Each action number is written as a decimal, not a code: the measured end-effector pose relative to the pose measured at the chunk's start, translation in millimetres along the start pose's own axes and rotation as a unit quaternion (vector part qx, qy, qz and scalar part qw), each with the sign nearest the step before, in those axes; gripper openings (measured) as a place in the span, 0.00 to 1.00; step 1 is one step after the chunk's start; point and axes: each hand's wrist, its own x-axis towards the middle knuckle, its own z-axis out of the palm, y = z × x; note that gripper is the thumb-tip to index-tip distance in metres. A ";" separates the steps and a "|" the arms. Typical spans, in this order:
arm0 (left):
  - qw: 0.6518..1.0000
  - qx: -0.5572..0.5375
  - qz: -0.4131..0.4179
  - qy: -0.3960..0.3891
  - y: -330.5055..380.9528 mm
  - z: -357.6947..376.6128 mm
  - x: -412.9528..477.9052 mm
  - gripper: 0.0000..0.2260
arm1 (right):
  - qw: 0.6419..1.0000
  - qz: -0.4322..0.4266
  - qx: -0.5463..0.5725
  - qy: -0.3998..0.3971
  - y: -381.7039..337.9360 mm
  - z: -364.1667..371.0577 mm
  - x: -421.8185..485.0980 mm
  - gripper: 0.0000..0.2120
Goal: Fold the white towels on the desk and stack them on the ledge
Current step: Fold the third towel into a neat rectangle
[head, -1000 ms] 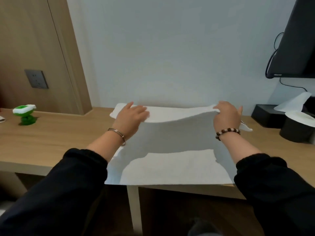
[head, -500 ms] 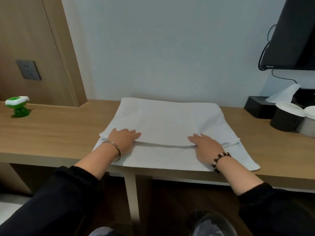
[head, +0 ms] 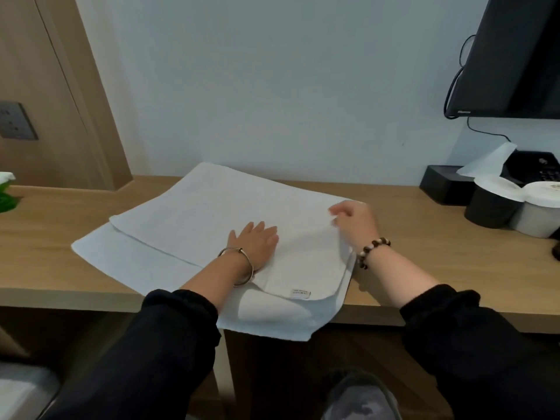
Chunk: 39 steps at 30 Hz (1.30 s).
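grip: right hand [head: 354, 225] pinches towel [head: 197, 213] edge, left hand [head: 257, 244] flat; cups [head: 491, 207] near.

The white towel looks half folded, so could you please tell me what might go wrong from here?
1. The white towel overhangs the front edge of the desk near its label; it could slide off once the left hand lifts.
2. Its layers lie offset, so the next fold, led by the right hand at the right edge, may come out crooked.
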 end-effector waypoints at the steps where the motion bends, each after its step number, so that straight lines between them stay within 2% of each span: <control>1: 1.000 0.013 0.003 -0.007 -0.7 2.2 1.8 0.21 | 0.998 0.017 -0.017 0.056 9.1 -7.3 12.1 0.16; 3: 0.999 0.030 0.009 -0.012 -3.2 6.3 4.1 0.21 | 0.990 0.068 -0.041 0.115 25.0 -22.4 32.4 0.17; 4: 0.999 0.030 0.013 -0.012 -4.5 7.7 4.5 0.22 | 0.987 0.103 -0.053 0.114 33.9 -28.6 44.2 0.17; 7: 0.999 0.035 0.028 -0.005 -6.0 10.9 5.8 0.22 | 0.973 0.217 -0.065 0.048 50.5 -39.0 73.9 0.16; 10: 0.998 0.057 0.037 0.000 -7.6 13.6 6.7 0.22 | 0.969 0.248 -0.005 -0.016 57.2 -39.9 89.4 0.21; 13: 0.995 0.087 0.044 -0.003 -7.6 15.6 6.1 0.23 | 0.964 0.248 -0.083 -0.054 51.0 -35.8 95.3 0.24; 16: 0.994 0.101 0.043 -0.007 -7.6 15.4 6.3 0.25 | 0.950 0.244 -0.182 -0.073 42.0 -33.8 98.6 0.18; 18: 0.993 0.107 0.043 -0.005 -7.3 16.0 6.6 0.25 | 0.945 0.242 -0.208 -0.070 43.1 -33.7 102.6 0.18; 22: 0.994 0.106 0.031 -0.002 -1.8 16.7 8.5 0.26 | 0.958 0.213 -0.185 -0.043 47.1 -27.4 108.4 0.18; 25: 0.995 0.098 0.014 0.001 3.8 16.4 9.7 0.26 | 0.951 0.256 -0.170 -0.030 43.9 -26.6 105.3 0.16; 28: 0.996 0.093 0.000 0.002 9.4 15.3 11.2 0.25 | 0.937 0.326 -0.071 -0.104 43.8 -31.7 105.2 0.11; 31: 0.996 0.089 -0.019 0.006 18.5 15.0 14.3 0.25 | 0.906 0.368 0.032 -0.208 47.3 -34.0 93.4 0.11; 34: 0.996 0.077 -0.049 0.013 27.8 15.5 19.6 0.24 | 0.901 0.355 0.042 -0.246 48.9 -36.2 82.8 0.11; 36: 0.994 0.075 -0.072 0.013 34.7 16.8 23.8 0.24 | 0.927 0.302 -0.082 -0.204 47.7 -36.8 84.9 0.13; 38: 0.993 0.069 -0.092 0.016 47.1 19.1 30.0 0.24 | 0.939 0.220 -0.230 -0.128 45.5 -33.4 89.7 0.17; 39: 0.994 0.059 -0.093 0.020 56.2 19.4 35.1 0.24 | 0.942 0.184 -0.264 -0.091 44.8 -31.1 92.9 0.16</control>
